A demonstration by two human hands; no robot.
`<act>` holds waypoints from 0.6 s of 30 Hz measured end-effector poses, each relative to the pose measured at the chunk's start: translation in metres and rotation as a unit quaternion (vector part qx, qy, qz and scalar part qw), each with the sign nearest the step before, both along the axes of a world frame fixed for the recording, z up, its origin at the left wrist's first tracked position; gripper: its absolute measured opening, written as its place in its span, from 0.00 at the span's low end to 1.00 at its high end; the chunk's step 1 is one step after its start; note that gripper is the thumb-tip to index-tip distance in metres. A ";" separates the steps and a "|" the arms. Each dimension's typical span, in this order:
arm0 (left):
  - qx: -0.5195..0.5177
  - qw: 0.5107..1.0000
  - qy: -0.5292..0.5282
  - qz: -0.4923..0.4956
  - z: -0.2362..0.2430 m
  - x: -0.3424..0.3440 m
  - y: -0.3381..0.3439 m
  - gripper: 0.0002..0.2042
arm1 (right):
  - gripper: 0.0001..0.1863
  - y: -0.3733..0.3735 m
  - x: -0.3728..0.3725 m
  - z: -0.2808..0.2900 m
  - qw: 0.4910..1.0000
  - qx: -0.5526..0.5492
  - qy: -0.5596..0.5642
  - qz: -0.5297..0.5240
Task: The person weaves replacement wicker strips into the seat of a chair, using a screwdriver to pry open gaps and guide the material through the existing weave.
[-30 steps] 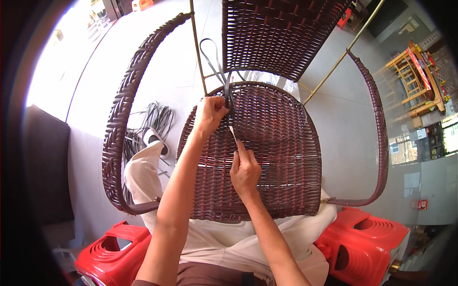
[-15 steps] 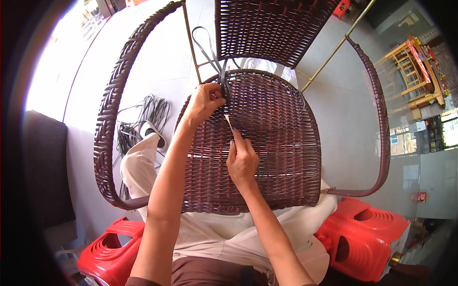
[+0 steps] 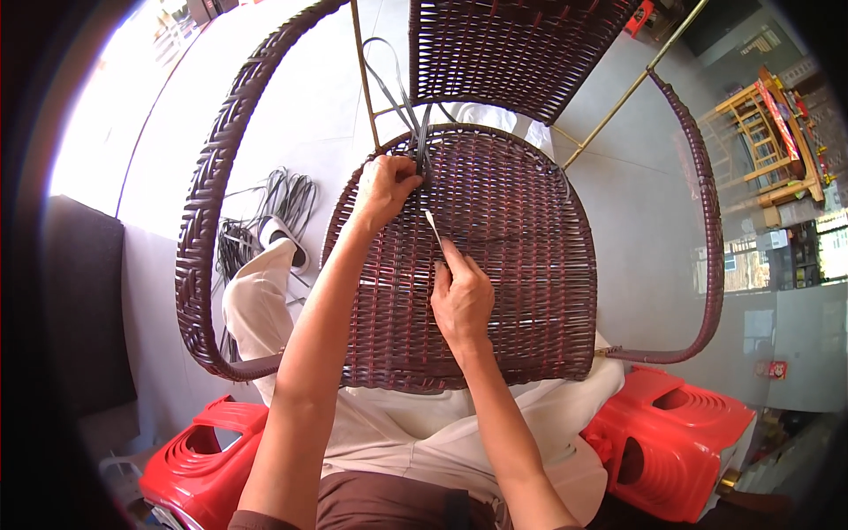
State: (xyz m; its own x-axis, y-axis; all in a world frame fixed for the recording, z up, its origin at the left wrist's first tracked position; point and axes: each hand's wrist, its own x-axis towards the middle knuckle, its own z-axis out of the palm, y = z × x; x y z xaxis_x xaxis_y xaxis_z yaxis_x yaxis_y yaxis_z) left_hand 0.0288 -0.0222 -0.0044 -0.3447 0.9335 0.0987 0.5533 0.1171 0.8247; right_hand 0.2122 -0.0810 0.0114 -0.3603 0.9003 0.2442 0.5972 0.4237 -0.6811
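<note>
A dark brown and reddish woven chair seat (image 3: 521,256) lies in front of me, over my lap. Near its back left part, my left hand (image 3: 387,187) is closed, thumb and fingers pinching flat dark weaving strips (image 3: 424,146) that rise past the back rim. My right hand (image 3: 464,299) grips a thin metal tool (image 3: 435,228) with a flat, bright tip; its handle is hidden in the fingers. The tip points up and left at the weave, a little below my left hand. Whether it touches the weave I cannot tell.
A braided armrest (image 3: 205,208) curves round on the left, another armrest (image 3: 707,212) on the right. The woven backrest (image 3: 521,53) stands beyond the seat. Loose dark strips (image 3: 287,199) lie on the floor at left. Red plastic stools (image 3: 208,455) flank me on both sides.
My right hand and the tool have moved slightly right and down, so the tip sits farther from my left hand. My left hand keeps its pinch. The chair has shifted slightly in view.
</note>
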 end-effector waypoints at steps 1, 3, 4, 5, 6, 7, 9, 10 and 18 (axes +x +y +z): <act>0.003 1.000 0.004 0.003 -0.001 0.000 0.000 0.07 | 0.16 -0.002 0.002 0.002 1.000 -0.027 -0.006 0.002; -0.009 1.000 0.006 0.004 0.001 -0.002 0.000 0.08 | 0.16 -0.005 0.001 0.005 0.999 -0.038 -0.024 -0.002; -0.009 1.000 0.004 0.004 -0.001 -0.003 0.001 0.08 | 0.16 -0.007 0.001 0.006 0.998 -0.049 -0.039 -0.006; 0.001 1.000 -0.003 0.001 -0.003 -0.004 0.001 0.08 | 0.16 -0.006 0.001 0.007 0.996 -0.069 -0.055 -0.005; 0.011 1.000 -0.009 -0.003 -0.003 -0.003 0.002 0.08 | 0.16 -0.004 0.001 0.009 0.996 -0.070 -0.056 -0.007; 0.012 1.000 -0.007 -0.005 -0.003 -0.002 0.003 0.08 | 0.15 -0.003 0.001 0.010 0.995 -0.068 -0.066 -0.004; 0.005 1.000 -0.005 -0.002 -0.001 -0.001 0.002 0.08 | 0.15 -0.001 -0.001 0.011 0.995 -0.064 -0.080 -0.001; 0.000 1.000 -0.002 0.001 -0.001 -0.002 0.000 0.08 | 0.15 0.000 -0.003 0.011 0.993 -0.079 -0.090 0.012; 0.009 1.000 -0.008 -0.001 -0.007 -0.004 0.002 0.08 | 0.15 0.006 -0.009 0.009 0.987 -0.115 -0.106 0.041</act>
